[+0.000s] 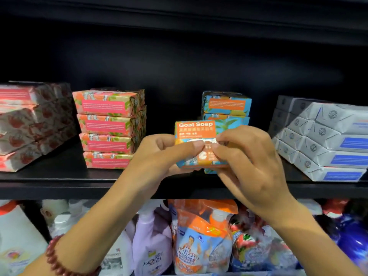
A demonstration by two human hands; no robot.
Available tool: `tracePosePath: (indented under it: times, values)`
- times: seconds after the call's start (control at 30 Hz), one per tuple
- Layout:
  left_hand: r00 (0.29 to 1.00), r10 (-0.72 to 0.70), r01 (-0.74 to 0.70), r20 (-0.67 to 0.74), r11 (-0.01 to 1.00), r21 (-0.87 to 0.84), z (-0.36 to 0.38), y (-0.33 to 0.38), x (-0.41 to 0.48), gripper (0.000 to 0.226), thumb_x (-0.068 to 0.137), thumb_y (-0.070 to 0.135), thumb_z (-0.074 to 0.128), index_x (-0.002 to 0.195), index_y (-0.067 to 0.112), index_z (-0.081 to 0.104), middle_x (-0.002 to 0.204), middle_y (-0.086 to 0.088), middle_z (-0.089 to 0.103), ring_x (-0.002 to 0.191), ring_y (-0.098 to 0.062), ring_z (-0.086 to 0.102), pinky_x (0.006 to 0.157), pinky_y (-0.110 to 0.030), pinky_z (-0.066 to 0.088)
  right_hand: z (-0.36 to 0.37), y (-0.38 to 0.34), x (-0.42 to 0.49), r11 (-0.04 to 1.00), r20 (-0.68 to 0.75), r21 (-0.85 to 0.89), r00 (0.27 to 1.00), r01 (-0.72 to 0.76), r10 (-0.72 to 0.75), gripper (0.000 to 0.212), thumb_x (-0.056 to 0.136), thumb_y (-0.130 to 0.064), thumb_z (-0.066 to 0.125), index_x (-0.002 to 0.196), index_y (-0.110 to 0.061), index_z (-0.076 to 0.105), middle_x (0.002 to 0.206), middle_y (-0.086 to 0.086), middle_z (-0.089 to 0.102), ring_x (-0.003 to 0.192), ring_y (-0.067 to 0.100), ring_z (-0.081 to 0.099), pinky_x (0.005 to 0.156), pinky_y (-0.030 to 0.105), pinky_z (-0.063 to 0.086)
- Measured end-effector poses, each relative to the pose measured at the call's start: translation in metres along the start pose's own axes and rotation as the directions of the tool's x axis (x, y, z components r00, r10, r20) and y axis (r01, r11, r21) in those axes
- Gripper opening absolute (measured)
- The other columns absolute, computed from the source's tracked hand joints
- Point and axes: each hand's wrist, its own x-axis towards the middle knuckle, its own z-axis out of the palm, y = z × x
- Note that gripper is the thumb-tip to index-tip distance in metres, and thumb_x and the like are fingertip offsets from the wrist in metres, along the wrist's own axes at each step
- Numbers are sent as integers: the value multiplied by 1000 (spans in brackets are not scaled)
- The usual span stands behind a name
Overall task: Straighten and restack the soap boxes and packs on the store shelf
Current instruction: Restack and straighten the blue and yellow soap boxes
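**At the shelf lip: you are holding one Goat Soap box in both hands**

Below your forearms, the lower shelf is carrying bottles and a Mr Muscle refill pouch (199, 246), none of it part of this job. Above them, your left hand (159, 156) is cradling the Goat Soap box (194, 129) from beneath, with the thumb lying across its printed face. Your right hand (253, 164) is pinching its right end between thumb and fingertips.

You are holding the box face towards you, just over the shelf edge (59, 186) and right in front of the blue stack (227, 104) of matching boxes.

Be treating it as a light, stiff carton with a solid bar inside. The glossy wrap is probably sliding easily and the corners denting under a hard squeeze, so be gripping the long edges, not the end flaps.

Farther back, your hands are hiding the blue stack's lower boxes. To its left a pink-orange stack (108, 126) is standing four high and fairly square. Beyond that a red-patterned stack (29, 126) is fanning out. On the right, grey-white packs (322, 140) are stepping forward unevenly.
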Motion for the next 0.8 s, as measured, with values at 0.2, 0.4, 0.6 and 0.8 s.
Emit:
tracePosePath:
  times: [0.2,0.4,0.6,0.8]
  values:
    - [956,275,-242,-100,936,255,-12,-5,-10,36,69,24,77,102,12,69,98,2,74,93,-14,70,77,-24,55,-24,10,12,901,219,214,917,-378,333,71,74,-47,66,132,-10,47,128,-3,43,122,12,41,104,15,30]
    - [926,377,-355,-26,892,279,-11,-7,-10,50,62,13,82,108,12,64,108,1,68,101,-14,65,80,-23,54,-16,9,26,905,327,297,923,-305,204,45,72,-30,71,111,-8,64,106,-6,62,103,3,54,89,12,41]
    - [975,223,-207,-22,935,287,-19,-3,-12,63,57,41,79,117,30,60,112,9,68,105,-12,65,86,-33,53,1,-1,13,984,18,164,997,-74,72,29,70,5,60,97,-4,60,99,15,65,97,25,53,84,35,45]
    - [940,340,-305,-30,876,373,-21,-6,-13,55,56,34,84,106,31,64,107,6,69,103,-15,65,86,-37,53,9,-1,8,986,91,161,995,-45,30,29,79,-13,64,103,-10,49,113,10,56,109,22,48,93,30,41]
